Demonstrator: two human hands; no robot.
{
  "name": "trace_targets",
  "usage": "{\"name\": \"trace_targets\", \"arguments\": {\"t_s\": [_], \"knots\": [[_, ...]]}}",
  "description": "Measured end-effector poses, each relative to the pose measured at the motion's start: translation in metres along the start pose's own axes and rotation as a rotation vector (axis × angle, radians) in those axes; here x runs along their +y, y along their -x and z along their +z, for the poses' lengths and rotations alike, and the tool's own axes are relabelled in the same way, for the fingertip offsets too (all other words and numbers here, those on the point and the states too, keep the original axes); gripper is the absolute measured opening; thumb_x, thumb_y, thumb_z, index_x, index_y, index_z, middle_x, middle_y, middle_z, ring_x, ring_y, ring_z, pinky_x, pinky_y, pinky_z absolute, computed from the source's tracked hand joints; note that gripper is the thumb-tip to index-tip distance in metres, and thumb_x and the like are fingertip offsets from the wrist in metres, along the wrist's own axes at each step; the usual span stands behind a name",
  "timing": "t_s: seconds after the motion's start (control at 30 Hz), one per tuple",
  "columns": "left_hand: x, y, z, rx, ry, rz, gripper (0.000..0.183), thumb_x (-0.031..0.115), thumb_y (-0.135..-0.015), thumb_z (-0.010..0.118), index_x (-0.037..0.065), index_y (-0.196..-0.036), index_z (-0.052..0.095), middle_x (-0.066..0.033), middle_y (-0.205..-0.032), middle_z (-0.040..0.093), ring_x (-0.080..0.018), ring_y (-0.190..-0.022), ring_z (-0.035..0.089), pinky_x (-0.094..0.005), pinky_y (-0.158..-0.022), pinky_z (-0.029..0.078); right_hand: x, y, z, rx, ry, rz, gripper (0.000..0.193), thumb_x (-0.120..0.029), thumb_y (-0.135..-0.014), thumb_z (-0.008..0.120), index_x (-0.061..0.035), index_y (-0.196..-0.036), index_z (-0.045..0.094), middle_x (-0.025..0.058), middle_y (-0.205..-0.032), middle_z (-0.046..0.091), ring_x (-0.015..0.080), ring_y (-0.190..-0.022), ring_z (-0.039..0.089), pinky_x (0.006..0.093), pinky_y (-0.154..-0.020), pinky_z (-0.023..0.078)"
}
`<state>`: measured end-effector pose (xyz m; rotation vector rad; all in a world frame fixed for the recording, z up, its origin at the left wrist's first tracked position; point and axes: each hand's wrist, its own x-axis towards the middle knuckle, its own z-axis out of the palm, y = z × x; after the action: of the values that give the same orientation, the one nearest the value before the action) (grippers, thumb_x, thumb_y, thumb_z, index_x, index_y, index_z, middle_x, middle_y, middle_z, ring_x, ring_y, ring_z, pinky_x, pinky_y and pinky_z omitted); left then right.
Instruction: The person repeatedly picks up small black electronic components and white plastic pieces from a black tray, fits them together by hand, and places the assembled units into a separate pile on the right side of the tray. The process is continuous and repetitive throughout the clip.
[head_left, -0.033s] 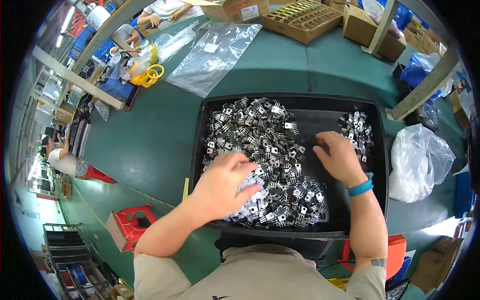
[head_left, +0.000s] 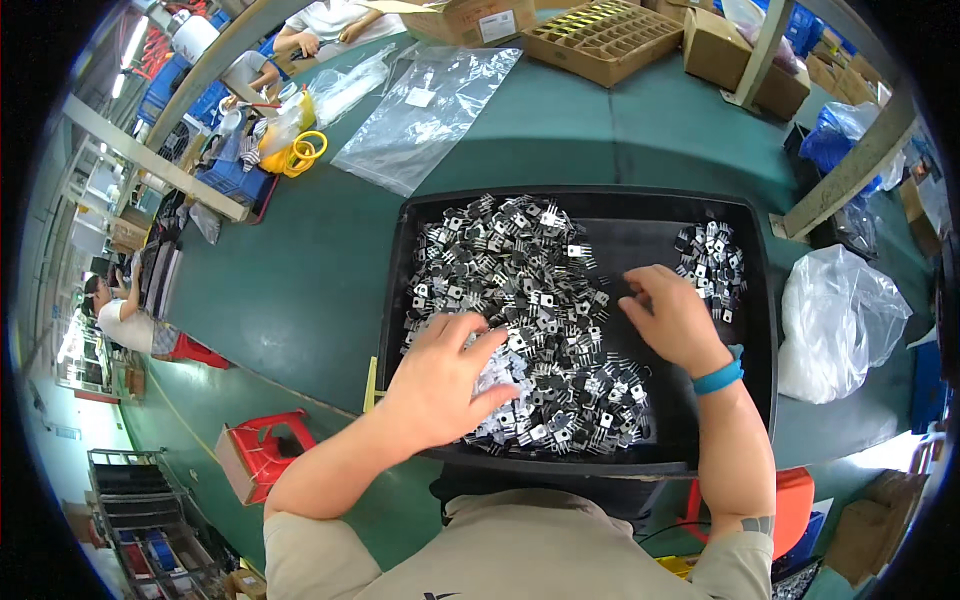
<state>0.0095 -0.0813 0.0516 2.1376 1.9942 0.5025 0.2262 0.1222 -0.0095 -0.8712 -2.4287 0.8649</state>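
Note:
A black tray (head_left: 640, 192) in front of me holds a large heap of transistors (head_left: 510, 260), with black bodies, metal tabs and thin leads. At its right side lies a smaller group of transistors (head_left: 712, 262). My left hand (head_left: 440, 380) is over the near left part of the heap, thumb and fingers apart, with nothing visible in it. Beneath it are small whitish pieces (head_left: 497, 378), partly hidden by the fingers. My right hand (head_left: 672, 318), a blue band at its wrist, hovers between the two groups. Its fingers are bent, thumb and forefinger apart, nothing seen between them.
A flat clear plastic bag (head_left: 430, 110) lies beyond the tray; a crumpled one (head_left: 840, 325) sits to its right. Farther back are a divided cardboard box (head_left: 605, 45) and a metal post (head_left: 850, 180). A red stool (head_left: 265, 455) stands at lower left. Other people work nearby.
My left hand has shifted slightly, its fingers a little lower. My right hand has moved slightly left. The tray and heaps look the same.

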Motion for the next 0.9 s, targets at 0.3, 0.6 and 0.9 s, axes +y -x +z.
{"name": "trace_targets", "arguments": {"t_s": [0.3, 0.6, 0.9], "knots": [[-0.009, 0.035, 0.035, 0.062, -0.147, -0.009, 0.059, 0.029, -0.076, 0.074, 0.011, -0.128, 0.051, -0.0146, -0.116, 0.044, -0.0352, -0.1, 0.048, -0.0466, -0.086, 0.042, -0.006, 0.017, 0.015, -0.443, -0.029, -0.199, 0.025, -0.018, -0.074, 0.074, -0.0011, -0.086, 0.06, 0.0134, -0.079, 0.062, 0.0315, -0.076, 0.062, 0.0401, -0.066, 0.049], [-0.008, 0.035, 0.043, 0.127, -0.126, 0.066, 0.032, 0.007, -0.077, 0.069, 0.008, -0.107, 0.06, -0.0098, -0.102, 0.052, -0.0295, -0.089, 0.055, -0.0383, -0.075, 0.048, -0.021, 0.03, 0.033, -0.563, 0.011, -0.288, 0.022, -0.023, -0.078, 0.069, -0.0037, -0.081, 0.059, 0.0131, -0.084, 0.061, 0.0335, -0.082, 0.061, 0.044, -0.072, 0.047], [-0.024, 0.025, 0.024, 0.178, 0.265, -0.154, 0.02, 0.003, -0.084, 0.061, 0.001, -0.104, 0.058, -0.0166, -0.097, 0.058, -0.0314, -0.085, 0.059, -0.0345, -0.076, 0.048, -0.021, 0.03, 0.026, -0.49, 0.018, -0.252, 0.015, -0.017, -0.079, 0.063, -0.0043, -0.085, 0.057, 0.0129, -0.085, 0.06, 0.0343, -0.085, 0.06, 0.0445, -0.073, 0.047]]}}
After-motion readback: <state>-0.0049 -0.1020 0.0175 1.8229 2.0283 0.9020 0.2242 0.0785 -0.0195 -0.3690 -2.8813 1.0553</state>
